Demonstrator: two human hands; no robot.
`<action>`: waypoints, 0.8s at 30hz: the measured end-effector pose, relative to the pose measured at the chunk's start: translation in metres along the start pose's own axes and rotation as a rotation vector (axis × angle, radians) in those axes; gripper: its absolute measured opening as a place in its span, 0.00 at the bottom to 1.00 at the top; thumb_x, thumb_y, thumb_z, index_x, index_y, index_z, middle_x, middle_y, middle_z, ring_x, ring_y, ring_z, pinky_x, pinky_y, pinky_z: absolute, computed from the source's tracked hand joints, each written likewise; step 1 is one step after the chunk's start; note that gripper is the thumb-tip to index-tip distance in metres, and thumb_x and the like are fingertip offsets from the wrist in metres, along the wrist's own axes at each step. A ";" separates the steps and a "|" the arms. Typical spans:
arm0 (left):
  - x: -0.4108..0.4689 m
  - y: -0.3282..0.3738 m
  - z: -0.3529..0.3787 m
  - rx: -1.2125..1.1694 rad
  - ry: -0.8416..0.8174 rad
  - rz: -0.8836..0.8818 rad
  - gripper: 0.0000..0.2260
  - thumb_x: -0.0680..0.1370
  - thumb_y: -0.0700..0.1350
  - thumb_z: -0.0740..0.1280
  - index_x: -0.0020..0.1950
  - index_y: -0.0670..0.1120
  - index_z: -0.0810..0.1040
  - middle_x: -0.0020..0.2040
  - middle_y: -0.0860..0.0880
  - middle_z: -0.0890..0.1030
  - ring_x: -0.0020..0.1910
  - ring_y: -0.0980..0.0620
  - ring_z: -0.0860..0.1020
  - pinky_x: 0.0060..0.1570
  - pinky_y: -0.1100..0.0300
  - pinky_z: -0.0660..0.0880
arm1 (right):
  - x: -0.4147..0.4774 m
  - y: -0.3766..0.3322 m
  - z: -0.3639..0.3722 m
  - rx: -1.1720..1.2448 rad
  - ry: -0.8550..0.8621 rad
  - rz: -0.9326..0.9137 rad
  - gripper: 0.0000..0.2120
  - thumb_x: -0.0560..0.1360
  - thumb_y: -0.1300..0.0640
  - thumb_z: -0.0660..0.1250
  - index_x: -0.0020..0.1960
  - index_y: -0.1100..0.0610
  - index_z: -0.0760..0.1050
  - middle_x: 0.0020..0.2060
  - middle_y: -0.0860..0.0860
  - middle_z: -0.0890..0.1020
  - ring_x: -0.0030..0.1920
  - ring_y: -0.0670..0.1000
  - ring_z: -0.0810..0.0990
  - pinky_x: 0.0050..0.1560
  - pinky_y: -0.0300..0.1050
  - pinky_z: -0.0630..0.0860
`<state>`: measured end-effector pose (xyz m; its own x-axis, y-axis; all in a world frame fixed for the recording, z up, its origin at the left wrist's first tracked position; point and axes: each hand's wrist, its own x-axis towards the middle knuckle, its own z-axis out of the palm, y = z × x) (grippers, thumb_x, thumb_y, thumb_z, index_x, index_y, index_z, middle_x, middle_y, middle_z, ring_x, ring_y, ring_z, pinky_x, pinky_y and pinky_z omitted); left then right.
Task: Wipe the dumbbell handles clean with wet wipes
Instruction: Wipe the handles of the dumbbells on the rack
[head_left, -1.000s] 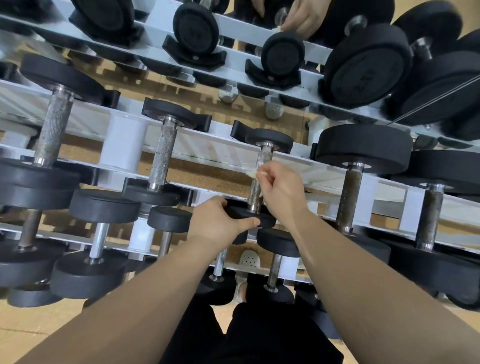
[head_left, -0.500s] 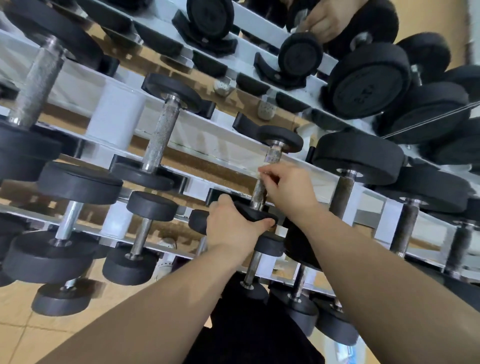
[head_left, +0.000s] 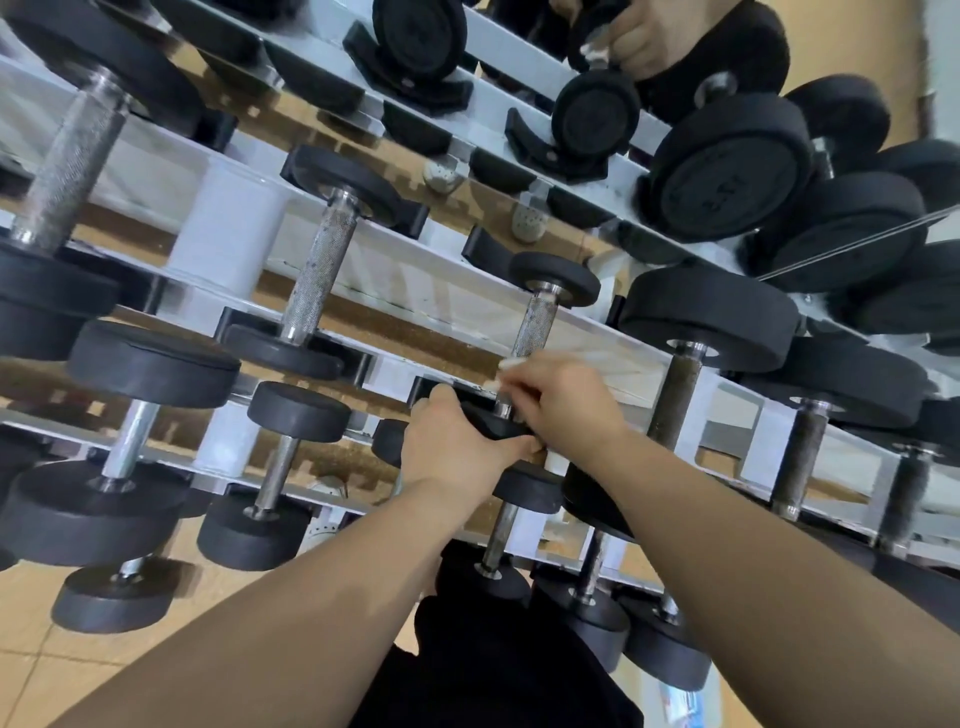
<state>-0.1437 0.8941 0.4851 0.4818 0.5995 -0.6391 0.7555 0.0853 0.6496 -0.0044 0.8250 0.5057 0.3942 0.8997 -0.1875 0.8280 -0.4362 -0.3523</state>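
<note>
A small black dumbbell lies on the middle tier of a white rack, its knurled steel handle (head_left: 537, 325) running up to the far weight (head_left: 555, 278). My left hand (head_left: 457, 441) grips the near black weight (head_left: 491, 423) of that dumbbell. My right hand (head_left: 561, 397) is wrapped round the lower part of the handle with a white wet wipe (head_left: 511, 366) pinched against the steel. The wipe shows only as a thin white edge at my fingertips.
The white rack (head_left: 415, 280) carries several black dumbbells on three tiers, with larger ones (head_left: 727, 171) at the right and a knurled handle (head_left: 322, 275) at the left. A mirror behind reflects a hand (head_left: 644, 41). Tan tiled floor (head_left: 62, 665) lies below left.
My right hand has slid down the handle with the wipe toward the near weight. My left hand keeps its grip on that weight. The view has shifted left and closer.
</note>
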 end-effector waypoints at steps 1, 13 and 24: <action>0.001 0.000 -0.001 -0.002 -0.010 -0.002 0.35 0.54 0.68 0.80 0.48 0.51 0.70 0.50 0.50 0.78 0.46 0.49 0.80 0.46 0.48 0.81 | -0.005 0.001 0.003 -0.007 -0.044 -0.040 0.06 0.77 0.56 0.70 0.50 0.54 0.85 0.40 0.52 0.83 0.42 0.55 0.81 0.41 0.51 0.78; 0.000 -0.006 -0.033 0.082 -0.021 0.043 0.14 0.72 0.60 0.73 0.42 0.58 0.69 0.41 0.58 0.75 0.43 0.58 0.75 0.47 0.59 0.72 | 0.016 0.000 0.016 0.338 0.108 0.216 0.03 0.80 0.56 0.65 0.53 0.53 0.77 0.35 0.39 0.72 0.36 0.39 0.72 0.38 0.39 0.67; -0.001 0.022 -0.011 0.358 0.122 0.053 0.39 0.61 0.66 0.80 0.63 0.45 0.74 0.56 0.47 0.80 0.58 0.46 0.78 0.50 0.58 0.74 | 0.042 0.011 0.019 0.754 0.284 0.525 0.05 0.81 0.59 0.59 0.52 0.50 0.69 0.41 0.48 0.77 0.40 0.50 0.75 0.40 0.47 0.70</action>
<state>-0.1324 0.9044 0.5048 0.4841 0.6876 -0.5411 0.8488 -0.2189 0.4812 0.0135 0.8572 0.4761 0.8052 0.5143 -0.2952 0.0836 -0.5913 -0.8021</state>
